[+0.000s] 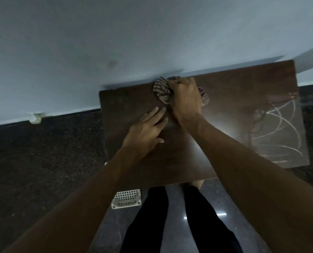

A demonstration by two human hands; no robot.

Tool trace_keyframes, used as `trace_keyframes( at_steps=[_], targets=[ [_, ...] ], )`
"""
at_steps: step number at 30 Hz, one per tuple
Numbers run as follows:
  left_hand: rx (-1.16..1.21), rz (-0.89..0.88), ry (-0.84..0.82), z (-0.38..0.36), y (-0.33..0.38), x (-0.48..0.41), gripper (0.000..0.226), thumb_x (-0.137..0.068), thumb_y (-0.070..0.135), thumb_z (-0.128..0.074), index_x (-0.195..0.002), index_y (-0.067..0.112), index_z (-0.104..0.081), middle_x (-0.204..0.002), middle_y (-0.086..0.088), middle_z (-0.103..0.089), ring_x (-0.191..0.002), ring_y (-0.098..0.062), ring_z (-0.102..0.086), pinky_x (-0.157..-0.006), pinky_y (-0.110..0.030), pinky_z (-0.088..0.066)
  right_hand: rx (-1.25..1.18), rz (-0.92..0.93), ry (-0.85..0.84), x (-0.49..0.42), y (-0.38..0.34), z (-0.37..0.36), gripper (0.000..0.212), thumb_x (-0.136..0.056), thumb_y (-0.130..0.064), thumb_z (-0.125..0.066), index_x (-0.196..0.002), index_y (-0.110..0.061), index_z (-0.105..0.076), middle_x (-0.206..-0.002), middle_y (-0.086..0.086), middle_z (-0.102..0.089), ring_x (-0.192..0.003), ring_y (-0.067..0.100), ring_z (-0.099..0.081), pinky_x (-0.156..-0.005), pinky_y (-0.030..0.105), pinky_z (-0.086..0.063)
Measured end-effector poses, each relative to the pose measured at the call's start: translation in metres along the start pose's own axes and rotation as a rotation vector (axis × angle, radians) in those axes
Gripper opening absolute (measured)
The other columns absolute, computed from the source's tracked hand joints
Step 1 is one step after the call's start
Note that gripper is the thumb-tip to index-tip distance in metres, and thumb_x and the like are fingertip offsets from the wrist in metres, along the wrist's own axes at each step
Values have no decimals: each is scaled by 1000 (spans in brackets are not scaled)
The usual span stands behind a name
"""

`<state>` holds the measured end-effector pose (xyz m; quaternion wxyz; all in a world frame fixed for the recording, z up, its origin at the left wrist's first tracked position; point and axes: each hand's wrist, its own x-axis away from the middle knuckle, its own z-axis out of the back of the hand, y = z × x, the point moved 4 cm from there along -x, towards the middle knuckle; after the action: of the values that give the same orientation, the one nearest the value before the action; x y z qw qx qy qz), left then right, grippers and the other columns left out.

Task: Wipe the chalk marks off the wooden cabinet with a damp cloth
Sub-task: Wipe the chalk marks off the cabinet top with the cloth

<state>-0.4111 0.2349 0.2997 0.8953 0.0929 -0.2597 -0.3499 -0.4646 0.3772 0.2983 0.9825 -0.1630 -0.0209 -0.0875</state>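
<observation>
Left hand (146, 129): it lies flat on the dark top of the wooden cabinet (133, 99), fingers stretched out and holding nothing. If the cabinet is light, a hard push may shift it, so this hand has to keep it steady.
Right hand (185, 95): its fingers are closed around the bunched damp cloth (162, 87), pressed on the top near the back edge, close to the wall (115, 42).
Chalk marks (280, 128): white curved lines at the right end, well apart from the cloth.
Risk: I think a bunched cloth touches only a small area, so it may smear the chalk or miss lines at the far right edge.
</observation>
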Motion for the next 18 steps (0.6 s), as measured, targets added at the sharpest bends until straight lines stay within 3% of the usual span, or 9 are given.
trace_keyframes(
  at_steps=[2,4,6,9,13,15,18],
  targets=[
    [-13,-81,186,-6,-21,27,60,-80,26,-83,-133,6,-64,-153,-12,-48,-142,-31,-45,-115,-48,-40,2,33,-40,0,-30,-11,31,-92,-6,-55,-119,-13,-69,-118,9,-65,-113,30,-51,-79,37,-51],
    [-11,-91,318,-13,-48,52,39,-85,21,-80,-121,7,-72,-142,-11,-60,-131,-30,-58,-108,-46,-48,8,79,-78,2,-58,-23,33,-90,-5,-55,-120,-13,-69,-120,10,-64,-113,31,-51,-79,39,-50],
    [-1,-81,417,-8,-75,74,25,-90,14,-70,-113,7,-76,-134,-11,-66,-123,-29,-64,-104,-44,-52,7,129,-118,4,-88,-34,33,-90,-5,-57,-121,-12,-68,-123,11,-63,-116,32,-50,-82,41,-51],
    [28,-32,515,13,-106,96,23,-94,7,-57,-108,2,-74,-119,-17,-71,-111,-32,-67,-102,-39,-50,-31,192,-168,10,-133,-47,30,-90,-8,-63,-119,-12,-69,-124,9,-62,-117,29,-49,-85,39,-52],
    [53,22,595,41,-127,90,28,-104,11,-42,-104,-2,-67,-99,-20,-68,-90,-34,-61,-81,-47,-53,-79,295,-229,39,-164,-58,27,-76,-2,-75,-103,-6,-74,-107,12,-67,-101,31,-55,-71,38,-54],
    [111,-12,553,44,-132,80,41,-109,20,-32,-114,-3,-66,-108,-20,-67,-99,-34,-61,-88,-46,-53,-118,339,-229,56,-155,-55,34,-71,-1,-78,-104,-6,-73,-106,12,-67,-98,31,-57,-68,38,-55],
    [131,-59,489,40,-136,58,38,-103,11,-43,-135,-1,-59,-136,-19,-60,-126,-31,-57,-108,-40,-46,-87,389,-292,82,-123,-46,50,-70,-3,-76,-119,-11,-68,-119,11,-64,-107,31,-56,-76,40,-54]
  ],
)
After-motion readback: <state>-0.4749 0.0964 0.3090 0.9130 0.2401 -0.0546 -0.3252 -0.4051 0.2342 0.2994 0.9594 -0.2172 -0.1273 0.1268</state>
